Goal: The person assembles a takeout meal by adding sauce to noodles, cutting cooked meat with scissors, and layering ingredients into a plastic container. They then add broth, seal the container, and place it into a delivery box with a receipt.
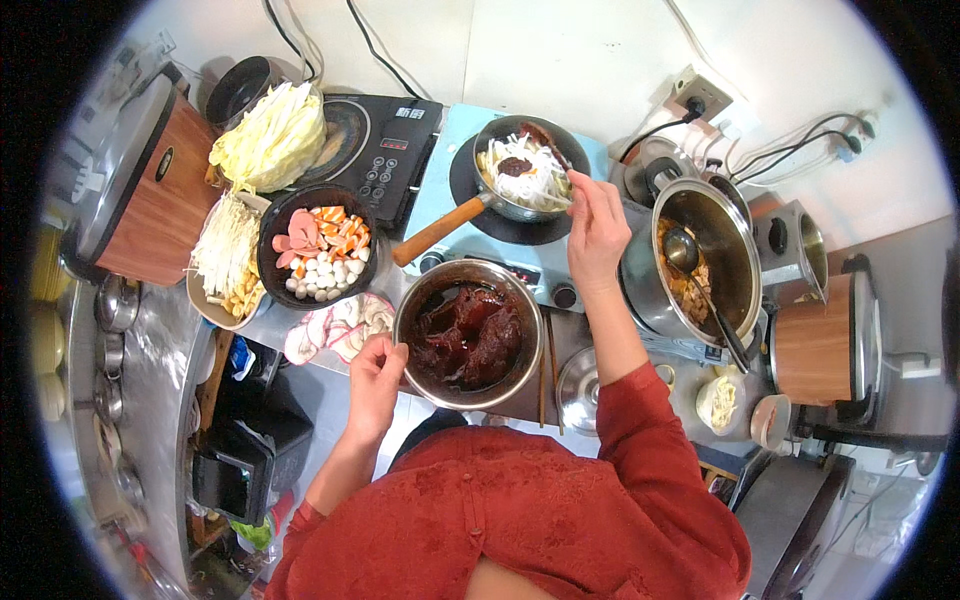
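Observation:
My left hand [375,372] pinches the rim of a round steel bowl [405,365], holding it close to my body at the counter's front. Thick, dark red-brown paste [470,335] in glossy oil fills much of it. Over the small pan [540,209] on the light-blue cooktop, my right hand [598,225] is closed on the handle of what looks like a spoon [545,136], its far end coated dark red. White strips [535,185] lie in the pan with a dark dollop of paste [515,167] on top. The pan's wooden handle [440,230] points toward my left.
Left stand a black bowl [265,240] of sausage slices, crab-stick pieces and white balls, a bowl of enoki mushrooms [225,250], and shredded cabbage [270,135] by a black induction cooker [395,150]. Right are a steel pot [740,250] with a ladle [683,250], chopsticks [549,385] and a lid [578,390].

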`<action>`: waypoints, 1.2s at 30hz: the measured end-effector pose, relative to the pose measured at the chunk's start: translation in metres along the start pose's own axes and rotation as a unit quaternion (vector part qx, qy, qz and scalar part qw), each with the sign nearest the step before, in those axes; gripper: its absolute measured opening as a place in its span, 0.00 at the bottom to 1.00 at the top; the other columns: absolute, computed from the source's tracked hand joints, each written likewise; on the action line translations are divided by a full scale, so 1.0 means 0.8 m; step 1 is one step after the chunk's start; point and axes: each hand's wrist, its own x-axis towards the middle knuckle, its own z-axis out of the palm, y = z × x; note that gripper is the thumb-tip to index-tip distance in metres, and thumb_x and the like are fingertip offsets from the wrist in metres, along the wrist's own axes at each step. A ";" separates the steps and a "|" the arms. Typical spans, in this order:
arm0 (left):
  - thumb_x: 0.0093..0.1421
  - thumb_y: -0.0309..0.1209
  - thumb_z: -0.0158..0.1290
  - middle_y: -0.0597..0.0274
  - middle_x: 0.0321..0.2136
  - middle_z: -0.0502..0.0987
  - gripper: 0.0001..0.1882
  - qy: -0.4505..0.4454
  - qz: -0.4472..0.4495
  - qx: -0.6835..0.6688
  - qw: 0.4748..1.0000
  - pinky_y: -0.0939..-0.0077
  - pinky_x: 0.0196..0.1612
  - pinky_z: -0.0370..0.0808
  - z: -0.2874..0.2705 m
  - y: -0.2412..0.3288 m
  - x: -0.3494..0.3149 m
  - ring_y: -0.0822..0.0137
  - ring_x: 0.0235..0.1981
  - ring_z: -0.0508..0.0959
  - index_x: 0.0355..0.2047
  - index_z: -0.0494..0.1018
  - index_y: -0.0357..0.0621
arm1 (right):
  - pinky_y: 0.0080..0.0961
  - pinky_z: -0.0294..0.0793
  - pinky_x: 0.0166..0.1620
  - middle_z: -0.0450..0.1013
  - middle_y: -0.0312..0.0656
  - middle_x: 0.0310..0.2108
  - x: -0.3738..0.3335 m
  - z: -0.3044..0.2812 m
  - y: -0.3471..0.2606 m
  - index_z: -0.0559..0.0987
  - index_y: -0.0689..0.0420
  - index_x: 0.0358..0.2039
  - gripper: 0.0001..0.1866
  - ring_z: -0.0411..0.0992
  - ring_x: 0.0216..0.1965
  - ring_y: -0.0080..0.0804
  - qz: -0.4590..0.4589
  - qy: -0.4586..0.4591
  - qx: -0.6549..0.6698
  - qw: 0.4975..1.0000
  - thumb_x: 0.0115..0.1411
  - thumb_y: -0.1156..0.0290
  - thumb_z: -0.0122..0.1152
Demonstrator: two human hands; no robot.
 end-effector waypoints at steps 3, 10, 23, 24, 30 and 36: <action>0.65 0.28 0.49 0.73 0.25 0.66 0.15 -0.004 -0.002 0.008 1.000 0.84 0.26 0.67 -0.001 -0.002 -0.006 0.81 0.25 0.66 0.20 0.62 0.46 | 0.32 0.73 0.30 0.72 0.46 0.32 0.005 -0.001 -0.009 0.78 0.57 0.41 0.11 0.73 0.28 0.44 -0.029 -0.066 -0.059 0.996 0.58 0.82 0.56; 0.64 0.27 0.50 0.71 0.28 0.66 0.16 0.001 -0.004 -0.010 1.000 0.83 0.28 0.67 0.000 -0.010 0.006 0.80 0.25 0.66 0.19 0.61 0.45 | 0.32 0.72 0.30 0.72 0.45 0.30 0.017 -0.008 -0.010 0.78 0.57 0.39 0.07 0.73 0.27 0.43 0.017 -0.014 -0.032 0.999 0.61 0.78 0.56; 0.64 0.29 0.50 0.73 0.22 0.65 0.17 0.016 0.010 -0.015 1.000 0.84 0.26 0.64 0.011 0.000 -0.004 0.81 0.23 0.65 0.18 0.61 0.46 | 0.30 0.71 0.30 0.72 0.45 0.29 0.020 -0.028 -0.002 0.78 0.58 0.37 0.06 0.71 0.26 0.39 0.020 0.004 -0.043 0.999 0.63 0.77 0.53; 0.64 0.29 0.50 0.73 0.22 0.65 0.17 0.014 0.009 -0.012 1.000 0.84 0.26 0.64 0.012 0.001 -0.003 0.81 0.23 0.65 0.18 0.61 0.46 | 0.29 0.71 0.29 0.72 0.45 0.29 0.022 -0.032 -0.004 0.79 0.58 0.37 0.06 0.71 0.25 0.38 0.028 0.007 -0.014 0.999 0.64 0.77 0.53; 0.64 0.29 0.50 0.73 0.22 0.64 0.17 0.016 0.008 0.001 1.000 0.83 0.25 0.64 0.015 -0.003 0.002 0.81 0.22 0.64 0.18 0.60 0.46 | 0.20 0.69 0.26 0.71 0.40 0.27 0.011 -0.030 0.001 0.79 0.61 0.39 0.08 0.70 0.22 0.25 0.031 0.018 -0.035 0.999 0.66 0.75 0.51; 0.63 0.29 0.50 0.71 0.22 0.66 0.17 0.027 0.012 -0.027 0.999 0.83 0.26 0.65 0.016 -0.008 0.005 0.79 0.22 0.66 0.17 0.61 0.45 | 0.15 0.67 0.22 0.70 0.34 0.22 0.007 -0.044 0.008 0.78 0.62 0.41 0.12 0.68 0.19 0.16 0.248 0.062 0.171 0.951 0.69 0.67 0.48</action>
